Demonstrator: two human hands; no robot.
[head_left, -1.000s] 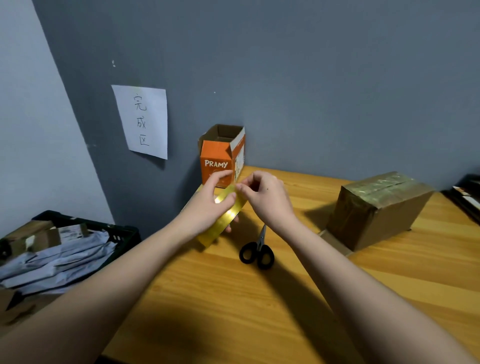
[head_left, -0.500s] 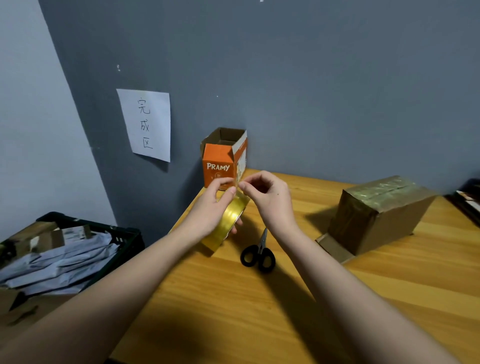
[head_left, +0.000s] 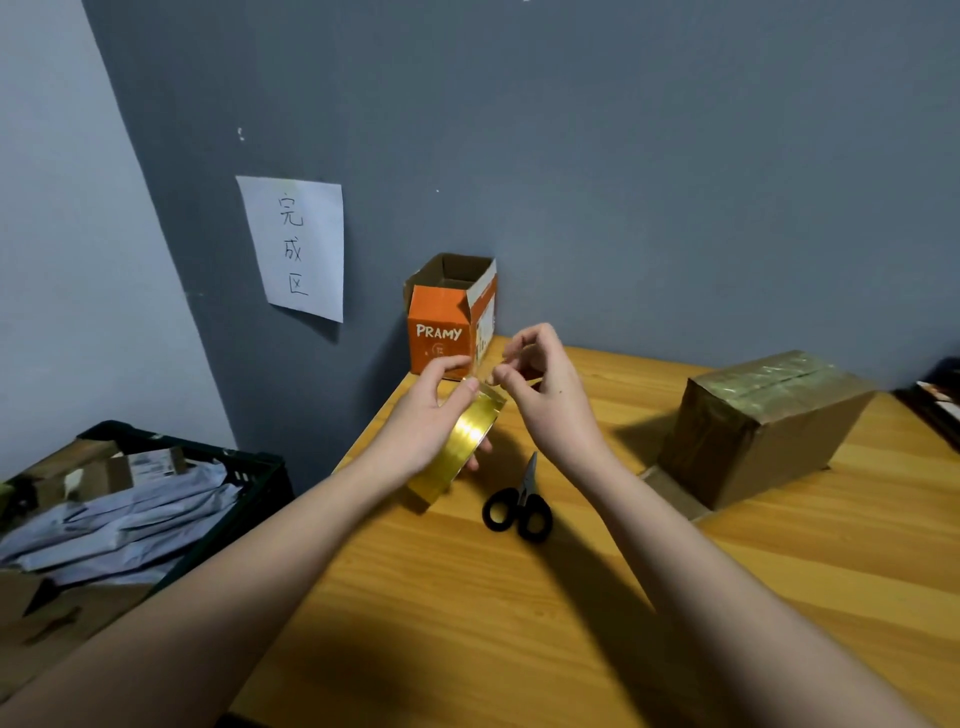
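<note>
Left hand (head_left: 423, 421) fingers curled round tape roll (head_left: 470, 439), right hand (head_left: 545, 395) pinching its loose end, prob peeling a strip. Next: steady pull, then scissors (head_left: 519, 506).

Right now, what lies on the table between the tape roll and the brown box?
In the head view, black scissors lie flat on the table there, nearer the tape roll than the brown box.

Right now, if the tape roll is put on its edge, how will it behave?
The tape roll is a round ring, so it would probably roll on the smooth table. Being narrow, it may fall flat. Its glossy band looks slippery.
</note>
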